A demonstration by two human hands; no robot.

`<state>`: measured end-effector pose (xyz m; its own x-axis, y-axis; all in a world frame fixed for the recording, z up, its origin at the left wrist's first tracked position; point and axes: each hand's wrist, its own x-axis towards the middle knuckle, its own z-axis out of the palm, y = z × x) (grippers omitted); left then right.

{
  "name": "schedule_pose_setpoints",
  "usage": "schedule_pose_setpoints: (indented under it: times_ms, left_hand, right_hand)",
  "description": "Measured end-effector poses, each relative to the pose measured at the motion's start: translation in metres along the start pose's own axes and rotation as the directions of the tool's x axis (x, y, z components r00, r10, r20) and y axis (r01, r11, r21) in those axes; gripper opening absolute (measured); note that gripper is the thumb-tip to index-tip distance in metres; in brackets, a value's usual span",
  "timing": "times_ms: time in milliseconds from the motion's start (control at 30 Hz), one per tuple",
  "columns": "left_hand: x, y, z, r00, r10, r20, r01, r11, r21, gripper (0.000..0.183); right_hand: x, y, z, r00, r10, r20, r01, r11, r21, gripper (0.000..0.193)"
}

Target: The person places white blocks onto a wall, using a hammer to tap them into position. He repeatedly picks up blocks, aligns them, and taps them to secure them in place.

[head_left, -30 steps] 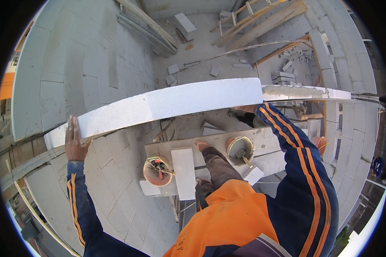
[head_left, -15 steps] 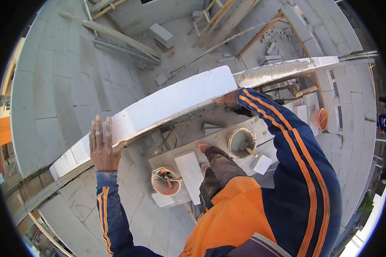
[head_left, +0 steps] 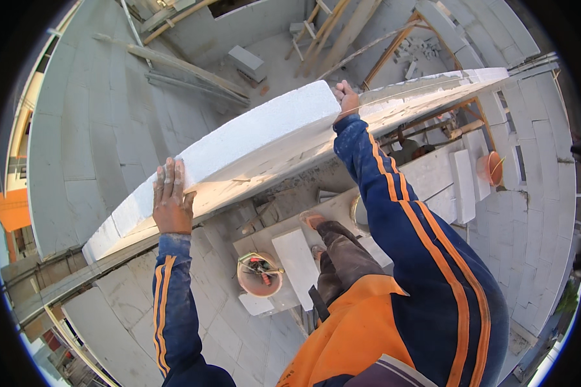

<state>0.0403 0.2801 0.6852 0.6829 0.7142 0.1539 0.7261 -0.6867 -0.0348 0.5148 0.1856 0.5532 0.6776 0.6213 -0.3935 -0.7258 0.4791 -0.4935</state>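
Atop the wall (head_left: 432,97), along its upper course, lies the block (head_left: 245,138) I am handling: a long white slab, chalky and fine-grained, with square edges and a clean flat top that catches the light. Its near face looks paler than the grey wall (head_left: 77,129) at the left. It runs slantwise from lower left to upper right, and the fisheye bends it into a slight arc. Beneath it I see a narrow, rough seam where it meets the course below.

My left hand (head_left: 171,200) presses flat against the block's near end, fingers (head_left: 168,177) spread and pointing up over the top edge, palm on the side face; it is open, not clasped round anything. My right hand (head_left: 346,97) is at the far end, curled over the block's upper corner and gripping it. Both sleeves are dark blue with orange stripes.

Below, on a platform (head_left: 342,213) of pale slabs, a bucket (head_left: 259,274) holds tools, just beside a loose white block (head_left: 297,258). One shoe (head_left: 311,220) rests on that platform. Another orange bucket (head_left: 494,168) sits well apart at the right, by the wall there.
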Motion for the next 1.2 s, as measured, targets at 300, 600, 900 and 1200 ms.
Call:
schedule_pose_setpoints:
  times_ms: [300,600,900,1200]
  left_hand:
    - [0.004,-0.007,0.008,0.994,0.089,-0.068,-0.089,0.996,-0.004,0.088]
    - [0.009,-0.007,0.016,0.988,0.062,-0.145,-0.040,0.988,0.151,0.072]
    - [0.004,-0.004,0.011,0.989,-0.056,-0.140,0.096,0.949,0.300,0.088]
    - [-0.030,0.016,0.034,0.902,0.101,-0.419,0.079,0.917,0.391,0.095]
  right_hand:
    - [-0.212,-0.058,-0.233,0.945,0.244,-0.218,-0.326,0.656,-0.680,0.047]
    - [-0.404,-0.032,-0.437,0.597,0.563,-0.571,-0.661,-0.057,-0.748,0.056]
    - [-0.389,-0.029,-0.564,0.703,0.145,-0.696,-0.554,-0.502,-0.664,0.081]
    - [-0.391,0.035,-0.515,0.618,0.452,-0.643,-0.046,-0.796,-0.604,0.072]
